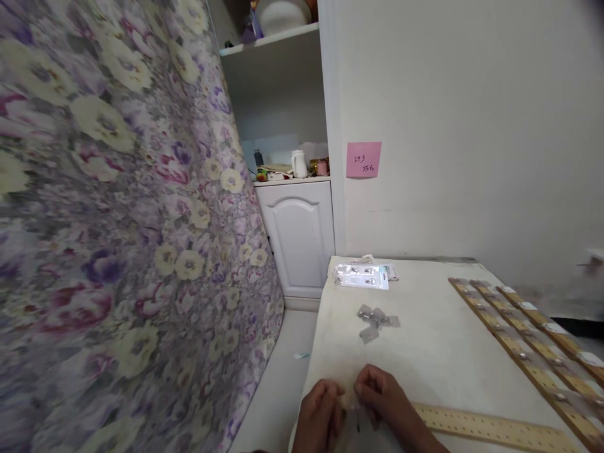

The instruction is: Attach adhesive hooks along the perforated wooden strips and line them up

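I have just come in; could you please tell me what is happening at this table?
A person works with bare hands at a white table. The left hand and the right hand are close together, fingers bent at a small clear piece; blur hides the exact grip. A perforated wooden strip lies beside them. Ahead lie a few grey translucent squares and, near the far edge, clear blister packaging. Three more perforated wooden strips, carrying small pieces, lie along the right side.
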